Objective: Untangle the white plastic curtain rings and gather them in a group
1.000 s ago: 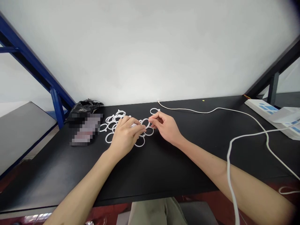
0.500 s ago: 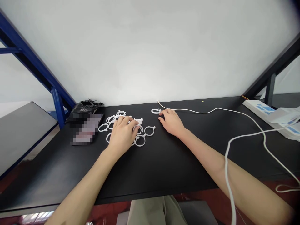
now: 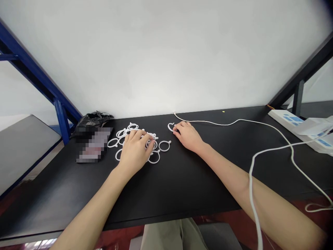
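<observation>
A pile of white curtain rings point(image 3: 154, 157), each with a small eyelet, lies on the black table point(image 3: 166, 187). My left hand point(image 3: 136, 147) is over the pile, palm down, with thumb and fingertips drawn together at rings on its right side. It covers several rings, and its exact grip is partly hidden. One loose curtain ring point(image 3: 164, 146) lies just right of the pile. Farther back, my right hand point(image 3: 188, 135) pinches a separate curtain ring point(image 3: 170, 127) between thumb and fingertips. That ring is tilted up from the tabletop.
A black plastic bag point(image 3: 92, 119) and a blurred dark flat object point(image 3: 95, 144) lie left of the pile. A white cable point(image 3: 229, 125) runs along the back and loops over my right forearm. White-and-blue packaging point(image 3: 293, 121) sits at the right; a wall point(image 3: 166, 69) rises behind.
My right thumb and fingers have closed on the separate curtain ring, which has gone from lying flat to tilted. My left hand has barely moved over the pile.
</observation>
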A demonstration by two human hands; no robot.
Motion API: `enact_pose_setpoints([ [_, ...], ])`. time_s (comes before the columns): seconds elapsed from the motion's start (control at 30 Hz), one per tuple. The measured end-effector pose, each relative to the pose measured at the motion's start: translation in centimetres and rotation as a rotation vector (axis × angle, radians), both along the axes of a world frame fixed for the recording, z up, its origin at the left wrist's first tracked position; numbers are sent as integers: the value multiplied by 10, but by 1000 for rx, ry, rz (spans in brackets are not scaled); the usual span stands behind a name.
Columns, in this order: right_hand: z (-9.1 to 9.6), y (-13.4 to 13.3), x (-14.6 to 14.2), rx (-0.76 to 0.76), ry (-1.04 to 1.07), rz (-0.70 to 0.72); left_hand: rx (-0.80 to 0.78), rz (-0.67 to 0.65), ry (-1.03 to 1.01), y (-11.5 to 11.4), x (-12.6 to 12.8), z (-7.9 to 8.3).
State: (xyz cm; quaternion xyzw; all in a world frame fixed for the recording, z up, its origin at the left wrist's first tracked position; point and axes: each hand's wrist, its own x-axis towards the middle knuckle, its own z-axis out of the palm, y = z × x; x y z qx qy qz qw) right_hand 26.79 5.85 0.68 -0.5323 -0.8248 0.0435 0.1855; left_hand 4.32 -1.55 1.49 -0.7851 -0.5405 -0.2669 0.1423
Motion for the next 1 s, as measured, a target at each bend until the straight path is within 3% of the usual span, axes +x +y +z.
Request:
enact_pose_setpoints([
  [0.1,6,-9,-5,30,84,79,13,-12,-31,-1,1,1],
  [0.3,21,-44,-25,286,223,306,-12,79,-181,-6,7,12],
  [0.4,23,-55,-30,312,256,374,-33,66,-290,-7,7,14],
  [0.5,24,-59,-29,270,349,405,-26,64,-329,-5,7,13],
  [0.63,26,-61,-28,107,569,406,11,40,-249,-4,5,9],
  [0.77,24,-61,-30,30,569,470,101,-28,-94,-6,5,7],
  [1.0,21,-60,-33,-121,777,391,123,-67,-81,-7,5,9],
])
